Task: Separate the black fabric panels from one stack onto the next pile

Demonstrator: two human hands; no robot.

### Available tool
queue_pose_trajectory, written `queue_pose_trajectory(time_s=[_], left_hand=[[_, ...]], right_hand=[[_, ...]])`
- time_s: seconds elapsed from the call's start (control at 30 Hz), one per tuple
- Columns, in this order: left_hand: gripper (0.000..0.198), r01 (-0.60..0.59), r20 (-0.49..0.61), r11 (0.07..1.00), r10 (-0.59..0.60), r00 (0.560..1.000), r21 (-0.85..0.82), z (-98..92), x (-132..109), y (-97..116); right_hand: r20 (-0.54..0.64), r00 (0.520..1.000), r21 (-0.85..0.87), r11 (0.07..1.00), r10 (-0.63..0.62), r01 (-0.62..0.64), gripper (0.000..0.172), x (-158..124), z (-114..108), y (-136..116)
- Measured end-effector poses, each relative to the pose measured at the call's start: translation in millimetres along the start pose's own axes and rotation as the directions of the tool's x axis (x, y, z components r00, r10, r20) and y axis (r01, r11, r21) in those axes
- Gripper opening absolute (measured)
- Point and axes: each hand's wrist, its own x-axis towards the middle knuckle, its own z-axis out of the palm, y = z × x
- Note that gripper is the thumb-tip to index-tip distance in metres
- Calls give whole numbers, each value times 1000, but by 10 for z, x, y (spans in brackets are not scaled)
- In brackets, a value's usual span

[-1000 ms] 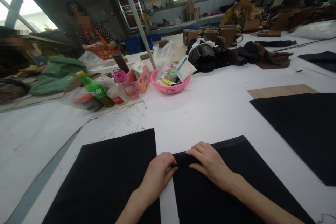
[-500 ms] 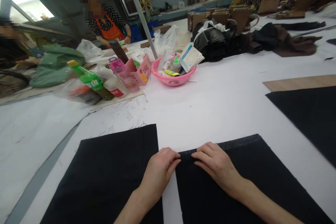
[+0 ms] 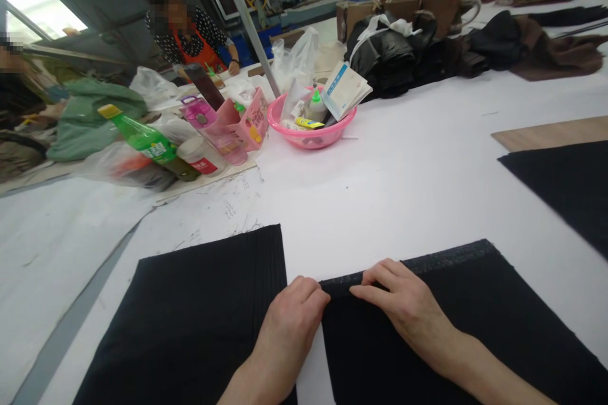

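A piece of black fabric lies before me on the white tabletop, with a greyish strip along its far edge. My left hand pinches the fabric's far left corner between thumb and fingers. Along the same edge, a little to the right, my right hand has thumb and fingertips closed on the folded-over edge. To the left lies a stack of black fabric pieces, partly behind my left hand and forearm. The fingertips' exact hold on the cloth is partly hidden.
Beyond the fabric stand a pink basin with glue bottles and a booklet, a pink box and a green bottle. More black fabric lies at right beside a brown board. A person in an orange apron works across the table.
My right hand has slid slightly right along the edge, its thumb now pressing the fold. My left hand stays at the corner. The whole view has shifted a little.
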Motion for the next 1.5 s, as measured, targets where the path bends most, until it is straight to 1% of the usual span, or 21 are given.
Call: queue_pose_trajectory(time_s=[0.13,0.27,0.4,0.53,0.73,0.97,1.13,1.4,1.5], left_hand=[[20,-29,-46,1000,29,999,10,24,-11,-21],[19,-39,-47,999,40,998,39,33,-14,-36],[22,-101,-55,988,108,993,120,26,-19,-32],[24,-131,-62,974,145,987,187,23,-20,-24],[19,-213,-64,943,236,970,258,11,-5,-10],[25,-288,-78,886,337,938,363,-22,32,25],[24,-288,-79,886,337,938,363,-13,25,6],[22,-266,-82,919,300,950,290,19,-9,-40],[22,-264,-94,919,303,948,292,1,5,-34]], right_hand=[[13,1000,22,1000,-2,2,31,-10,15,26],[-9,1000,23,1000,-12,13,33,12,8,28],[-42,998,-23,999,-45,44,28,39,2,18],[-49,998,-54,998,-47,44,29,45,11,12],[-42,997,-64,996,-61,58,31,55,0,-8],[-9,999,-62,997,-50,49,27,42,10,-5],[-18,999,-67,997,-49,48,25,41,19,-8],[-40,996,-133,989,-78,73,26,41,54,-4],[-24,997,-140,987,-79,75,26,31,76,-3]])
